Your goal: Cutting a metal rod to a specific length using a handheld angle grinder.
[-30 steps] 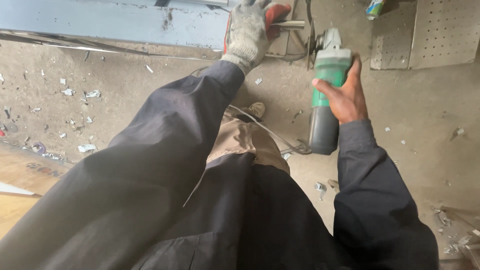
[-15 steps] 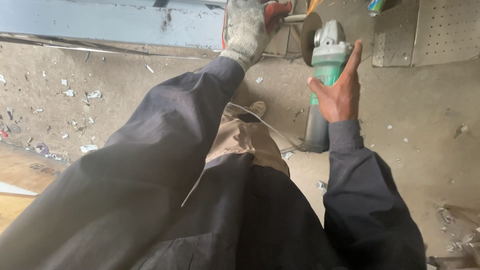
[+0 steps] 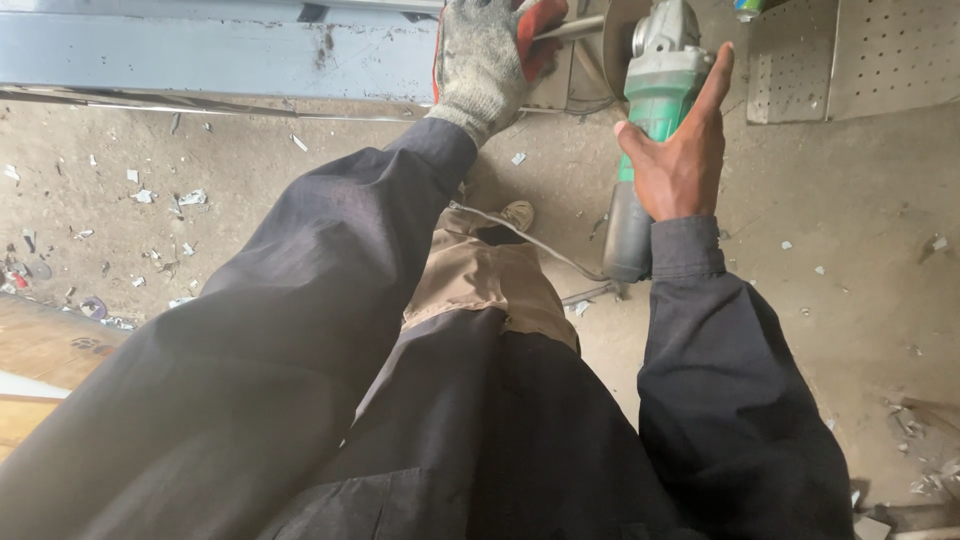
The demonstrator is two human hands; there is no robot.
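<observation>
While the gloved left hand [image 3: 492, 55] grips a thin metal rod [image 3: 568, 28], the bare right hand [image 3: 680, 160] clasps a green-bodied angle grinder [image 3: 655, 90].

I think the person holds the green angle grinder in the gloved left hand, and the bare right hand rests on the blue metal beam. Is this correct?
Not quite: the hands are swapped. The head view shows the bare right hand holding the green angle grinder, while the gloved left hand rests at the blue metal beam.
</observation>
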